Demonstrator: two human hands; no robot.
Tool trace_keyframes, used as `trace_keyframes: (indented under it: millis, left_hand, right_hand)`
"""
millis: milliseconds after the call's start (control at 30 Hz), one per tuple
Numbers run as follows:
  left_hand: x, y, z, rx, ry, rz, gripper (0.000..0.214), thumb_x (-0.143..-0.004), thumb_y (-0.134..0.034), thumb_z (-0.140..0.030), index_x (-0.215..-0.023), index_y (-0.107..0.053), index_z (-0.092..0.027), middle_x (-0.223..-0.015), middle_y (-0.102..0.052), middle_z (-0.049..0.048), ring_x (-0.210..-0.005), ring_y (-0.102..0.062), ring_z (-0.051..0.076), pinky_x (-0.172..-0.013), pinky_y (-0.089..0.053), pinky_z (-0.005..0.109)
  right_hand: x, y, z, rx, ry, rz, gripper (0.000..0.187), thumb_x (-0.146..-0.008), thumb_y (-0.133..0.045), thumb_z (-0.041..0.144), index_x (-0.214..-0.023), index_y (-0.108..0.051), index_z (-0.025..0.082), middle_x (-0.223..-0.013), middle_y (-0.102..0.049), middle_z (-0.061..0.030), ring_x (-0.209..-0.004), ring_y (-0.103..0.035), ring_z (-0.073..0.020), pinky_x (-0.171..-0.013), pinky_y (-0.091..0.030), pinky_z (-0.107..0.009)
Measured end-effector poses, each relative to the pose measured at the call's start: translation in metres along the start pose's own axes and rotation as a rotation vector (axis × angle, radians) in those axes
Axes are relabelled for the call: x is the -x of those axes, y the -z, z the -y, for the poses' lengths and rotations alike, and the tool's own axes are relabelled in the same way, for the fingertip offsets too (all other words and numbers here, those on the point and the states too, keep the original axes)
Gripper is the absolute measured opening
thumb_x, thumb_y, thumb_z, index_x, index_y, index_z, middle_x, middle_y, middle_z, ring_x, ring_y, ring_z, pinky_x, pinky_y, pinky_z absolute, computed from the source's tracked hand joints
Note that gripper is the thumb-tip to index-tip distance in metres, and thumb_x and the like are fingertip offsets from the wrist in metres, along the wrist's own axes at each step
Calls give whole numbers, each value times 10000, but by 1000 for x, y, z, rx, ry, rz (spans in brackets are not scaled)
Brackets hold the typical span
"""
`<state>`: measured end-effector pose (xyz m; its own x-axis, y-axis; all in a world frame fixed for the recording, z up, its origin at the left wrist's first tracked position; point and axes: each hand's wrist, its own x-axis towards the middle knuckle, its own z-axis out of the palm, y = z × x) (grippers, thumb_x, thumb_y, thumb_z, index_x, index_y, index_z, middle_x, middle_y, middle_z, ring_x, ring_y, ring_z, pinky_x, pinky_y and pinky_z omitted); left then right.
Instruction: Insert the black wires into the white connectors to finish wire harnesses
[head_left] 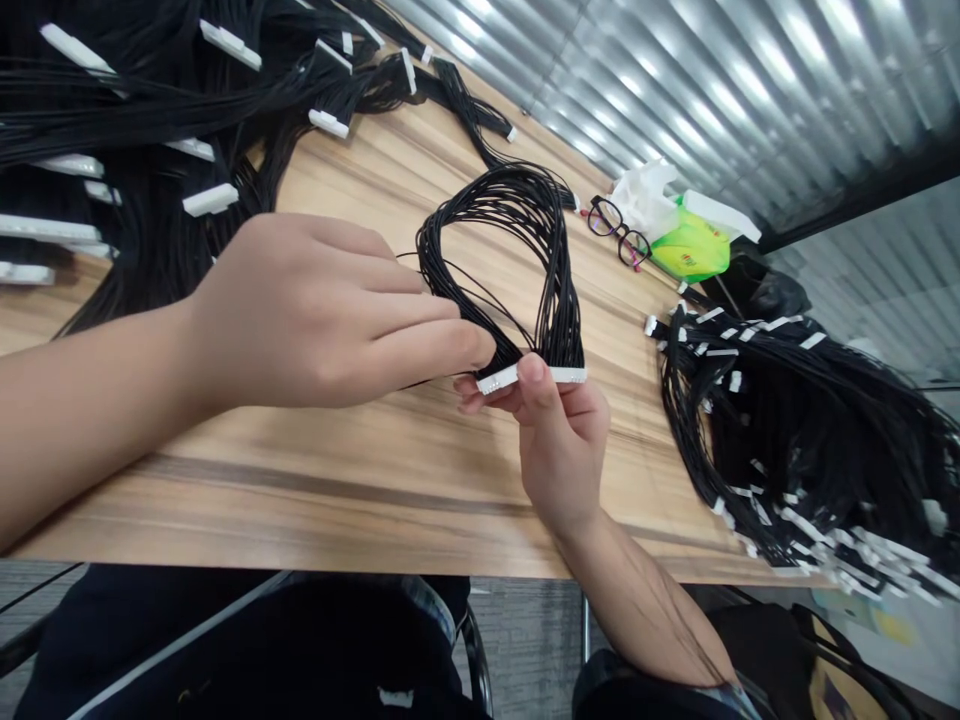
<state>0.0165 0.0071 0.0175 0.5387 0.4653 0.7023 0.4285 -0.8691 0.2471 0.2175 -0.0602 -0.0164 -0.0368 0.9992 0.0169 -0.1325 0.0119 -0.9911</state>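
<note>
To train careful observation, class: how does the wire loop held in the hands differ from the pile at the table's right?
The wire loop is one tidy bundle, while the pile is many bundles heaped together. The wire loop is held up above the table, while the pile lies on it. Both are black wires ending in white connectors.

1. Your right hand [559,450] pinches the white connectors [534,376] of a looped black wire harness [499,250], thumb on top, fingers beneath.
2. Your left hand [322,310] is just beside, its fingertips [480,345] against the wires above the connectors.
3. A left heap of harnesses [127,120] covers the far left corner of the wooden bench [375,500]; a right heap [795,440] lies at its right edge.
4. Eyeglasses [616,232] and a green packet [690,248] rest near the far edge.
</note>
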Motion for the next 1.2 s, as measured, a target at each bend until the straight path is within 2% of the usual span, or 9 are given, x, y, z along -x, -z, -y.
trace_keyframes:
  millis: [100, 167, 400, 600, 667, 800, 933, 1000, 1200]
  left_hand:
    - [0, 1, 6, -263, -431, -57, 426, -1056, -531, -251, -712, -768, -161, -528, -561, -74, -494, -548, 1, -527, -319, 120]
    - [1, 2, 10, -295, -552, -86, 347, -1032, -556, -198, -773, -779, -138, -569, -597, -74, -515, -571, 2, -553, -343, 122]
    - [4, -6, 15, -100, -168, 221, 590, -1076, -305, -323, -780, -788, -161, -548, -525, -65, -519, -548, -5, -626, -386, 153]
    - [0, -10, 15, -88, -94, 349, 671, -1047, -226, -464, -701, -688, -122, -632, -438, -55, -597, -547, 42, -790, -572, 354]
    - [0, -5, 14, -139, -114, 328, 670, -1047, -236, -497, -621, -603, -131, -635, -440, -46, -603, -531, 46, -772, -558, 327]
    - [8, 7, 6, -181, -373, 62, 552, -1057, -456, -477, -601, -534, -177, -590, -467, -43, -583, -500, 58, -627, -411, 207]
    - [26, -1, -6, 48, -524, 146, 453, -1060, -508, -380, -632, -511, -231, -556, -441, -56, -539, -420, 104, -543, -364, 271]
    - [33, -9, -12, 86, -453, 133, 437, -1066, -465, -324, -640, -485, -233, -562, -458, -50, -529, -409, 121, -518, -327, 309]
    - [29, -16, -17, -6, 92, 59, 222, -1070, -421, -268, -979, -623, -246, -514, -496, -93, -419, -434, 73, -458, -249, 233]
  right_hand:
    - [2, 1, 1, -8, -40, 10, 312, -969, -687, 467, -766, -785, 251, -729, -830, -1, -692, -802, -178, -751, -700, -347]
    - [2, 1, 2, -2, -79, 15, 332, -966, -682, 487, -761, -785, 247, -734, -834, -5, -690, -802, -179, -731, -696, -340]
    - [-1, 3, 3, -70, -171, 53, 316, -949, -700, 478, -777, -793, 230, -783, -855, -14, -638, -789, -154, -700, -679, -297]
    - [-2, 3, 0, -36, -114, 21, 306, -952, -700, 466, -790, -788, 223, -783, -850, -10, -656, -792, -153, -697, -676, -293]
    - [-4, 3, -1, -23, -50, -14, 294, -953, -706, 453, -783, -781, 225, -770, -843, -2, -662, -792, -151, -705, -674, -293]
    - [-13, 6, 1, 2, 70, -127, 295, -940, -717, 453, -772, -757, 214, -747, -834, -6, -648, -789, -158, -677, -670, -297]
    - [-20, 8, 0, 2, 143, -183, 308, -934, -718, 446, -750, -751, 201, -710, -823, -11, -622, -787, -166, -654, -675, -304]
    - [-19, 7, -1, 5, 159, -173, 309, -939, -711, 435, -740, -754, 202, -686, -817, -10, -646, -806, -186, -649, -684, -314]
    - [-11, 3, -4, -5, 200, -123, 244, -951, -717, 397, -790, -768, 222, -659, -808, 11, -625, -806, -197, -669, -713, -358]
